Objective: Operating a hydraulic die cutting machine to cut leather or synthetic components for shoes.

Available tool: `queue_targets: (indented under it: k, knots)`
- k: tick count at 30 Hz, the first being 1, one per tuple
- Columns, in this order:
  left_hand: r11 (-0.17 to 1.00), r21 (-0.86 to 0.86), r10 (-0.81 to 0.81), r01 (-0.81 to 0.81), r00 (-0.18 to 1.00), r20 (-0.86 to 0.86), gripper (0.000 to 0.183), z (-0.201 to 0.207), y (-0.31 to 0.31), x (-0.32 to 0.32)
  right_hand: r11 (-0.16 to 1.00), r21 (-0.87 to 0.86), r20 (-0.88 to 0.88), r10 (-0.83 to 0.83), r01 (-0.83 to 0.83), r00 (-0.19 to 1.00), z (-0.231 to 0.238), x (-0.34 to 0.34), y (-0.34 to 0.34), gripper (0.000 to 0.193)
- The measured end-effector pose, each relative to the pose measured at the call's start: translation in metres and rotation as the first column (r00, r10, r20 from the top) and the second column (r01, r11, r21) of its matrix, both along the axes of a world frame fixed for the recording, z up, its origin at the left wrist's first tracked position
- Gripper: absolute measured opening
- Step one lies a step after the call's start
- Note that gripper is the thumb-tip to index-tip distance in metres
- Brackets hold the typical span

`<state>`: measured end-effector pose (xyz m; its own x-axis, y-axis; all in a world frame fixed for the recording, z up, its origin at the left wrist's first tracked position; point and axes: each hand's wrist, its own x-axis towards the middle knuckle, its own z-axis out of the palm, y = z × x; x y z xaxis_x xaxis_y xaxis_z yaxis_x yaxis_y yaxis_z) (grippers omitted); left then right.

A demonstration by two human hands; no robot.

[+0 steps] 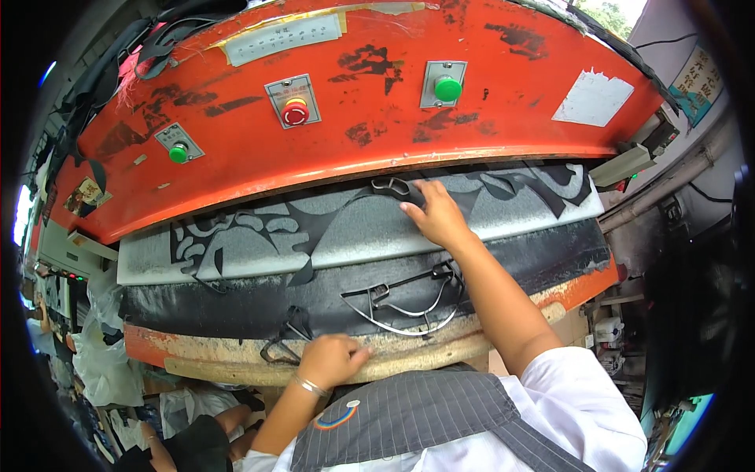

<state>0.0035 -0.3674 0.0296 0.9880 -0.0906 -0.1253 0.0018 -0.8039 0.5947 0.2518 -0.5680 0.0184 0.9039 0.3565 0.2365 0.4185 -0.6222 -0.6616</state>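
Observation:
My right hand (437,216) reaches over the dark sheet with thumb and fingers apart. Its fingertips are right beside a small metal-rimmed cutting die (391,186); whether they touch it I cannot tell. My left hand (334,363), with a band at the wrist, is curled at the worn front edge, thumb sticking out to the right; anything under its fingers is hidden. A larger cutting die (405,307) with a curved metal blade and crossbars lies between my hands. Another small dark die (291,337) is just beyond my left hand. Dark sheet material (330,216) with cut-out shapes covers a pale pad (377,241).
A red machine beam (377,86) spans the far side, low above the pad. It carries a red push button (295,112) and green buttons (447,88). Clear plastic bags (108,354) hang at left. Another person's arm (161,452) shows at lower left.

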Motion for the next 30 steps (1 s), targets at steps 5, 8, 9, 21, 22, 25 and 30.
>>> queue_targets:
  k: [5, 8, 9, 21, 22, 25, 30]
  knots:
    - [0.995, -0.062, 0.093, -0.072, 0.888, 0.450, 0.027, -0.015, 0.033, 0.137, 0.946, -0.324, -0.041, -0.001, -0.012, 0.999, -0.013, 0.030, 0.062, 0.055]
    - [0.982, 0.106, 0.085, -0.159, 0.858, 0.506, 0.043, -0.046, 0.050, 0.191, 0.989, -0.115, -0.023, 0.089, -0.091, 0.996, -0.028, 0.055, 0.059, 0.049]
    - [0.948, 0.240, 0.079, -0.207, 0.888, 0.452, 0.046, -0.053, 0.045, 0.201, 0.997, 0.064, 0.036, 0.042, -0.044, 0.998, -0.039, 0.071, 0.047, 0.044]
    - [0.913, 0.308, 0.137, -0.269, 0.910, 0.391, 0.049, -0.061, 0.034, 0.209, 0.994, -0.107, 0.179, 0.051, -0.032, 0.983, -0.040, 0.048, -0.034, 0.047]
    - [0.914, 0.301, 0.139, -0.272, 0.907, 0.397, 0.048, -0.063, 0.033, 0.209, 0.993, -0.109, 0.180, 0.053, -0.034, 0.982, -0.039, 0.049, -0.037, 0.047]
    - [0.917, 0.288, 0.142, -0.275, 0.902, 0.408, 0.048, -0.065, 0.029, 0.208, 0.975, -0.203, 0.250, 0.138, -0.087, 0.958, -0.034, 0.049, -0.059, 0.052]
    - [0.928, 0.253, 0.152, -0.272, 0.899, 0.410, 0.049, -0.059, 0.035, 0.204, 0.987, -0.125, 0.223, 0.129, -0.103, 0.966, -0.042, 0.046, -0.061, 0.056]
